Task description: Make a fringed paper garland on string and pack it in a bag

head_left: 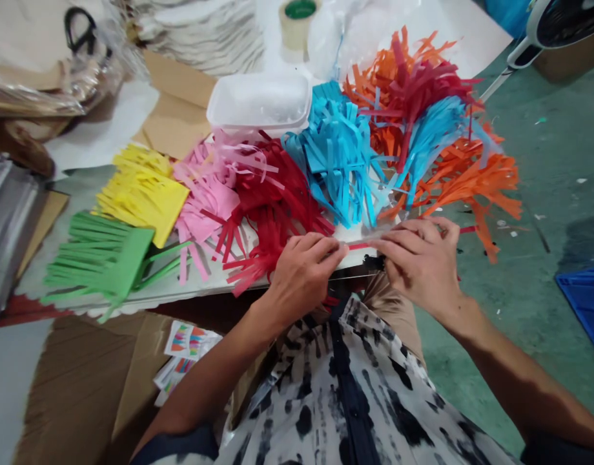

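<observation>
Though slim, a red strip (pixel 359 246) between both hands (pixel 303 268) (pixel 423 261), at their fingertips (pixel 340 250).

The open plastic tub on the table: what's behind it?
Behind the tub are a white layered stack and a roll of tape with a green core. Anything lying low against its far wall is covered.

Green fringed sheet (pixel 132 258), yellow fringed sheet (pixel 164 201), pink tassels (pixel 210 195), dark-red tassels (pixel 280 206), sky-blue tassels (pixel 343 155), orange tassels (pixel 478 173). Thin strip (pixel 359 246) is red. Shirt (pixel 321 403) is white with black blotches, streaks. Floor (pixel 534 219) dull green, crate (pixel 587 307) blue, tape roll (pixel 294 37) beige, core (pixel 300 8) green.
</observation>
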Demonstrator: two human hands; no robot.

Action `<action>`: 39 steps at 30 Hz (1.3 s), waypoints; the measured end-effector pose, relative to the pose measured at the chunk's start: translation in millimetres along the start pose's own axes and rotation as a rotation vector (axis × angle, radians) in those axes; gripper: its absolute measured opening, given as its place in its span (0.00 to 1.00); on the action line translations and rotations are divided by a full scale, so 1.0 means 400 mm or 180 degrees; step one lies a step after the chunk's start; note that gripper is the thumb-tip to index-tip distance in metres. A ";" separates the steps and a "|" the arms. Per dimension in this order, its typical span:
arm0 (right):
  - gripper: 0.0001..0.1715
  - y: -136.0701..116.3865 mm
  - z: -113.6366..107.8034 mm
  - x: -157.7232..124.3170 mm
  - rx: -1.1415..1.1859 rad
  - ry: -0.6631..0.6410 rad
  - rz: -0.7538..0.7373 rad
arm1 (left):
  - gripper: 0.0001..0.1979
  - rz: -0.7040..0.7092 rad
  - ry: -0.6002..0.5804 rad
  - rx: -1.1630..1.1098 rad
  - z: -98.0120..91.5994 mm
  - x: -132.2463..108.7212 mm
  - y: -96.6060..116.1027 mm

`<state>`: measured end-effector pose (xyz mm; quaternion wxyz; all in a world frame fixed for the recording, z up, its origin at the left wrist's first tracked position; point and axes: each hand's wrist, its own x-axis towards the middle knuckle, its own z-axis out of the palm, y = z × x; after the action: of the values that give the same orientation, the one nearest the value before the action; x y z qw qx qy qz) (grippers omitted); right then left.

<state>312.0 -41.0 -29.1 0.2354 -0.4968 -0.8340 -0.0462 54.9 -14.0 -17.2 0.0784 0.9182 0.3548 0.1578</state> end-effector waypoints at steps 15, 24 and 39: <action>0.06 -0.112 0.052 -0.079 -0.0220 0.0413 -0.0268 | 0.13 0.0006 0.1144 0.0083 0.064 -0.110 0.081; 0.17 -0.137 -0.098 -0.011 -0.0141 0.0703 -0.0326 | 0.13 -0.1440 0.0885 -0.2282 -0.054 -0.092 0.151; 0.08 -0.209 -0.137 0.085 0.2353 0.0616 0.0921 | 0.11 -0.2646 0.0140 -0.5935 -0.097 -0.068 0.132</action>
<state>246.6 -72.5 47.2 0.4796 -0.4844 -0.6899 0.2437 55.5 -70.1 26.2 0.8041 0.2927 0.3826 0.3484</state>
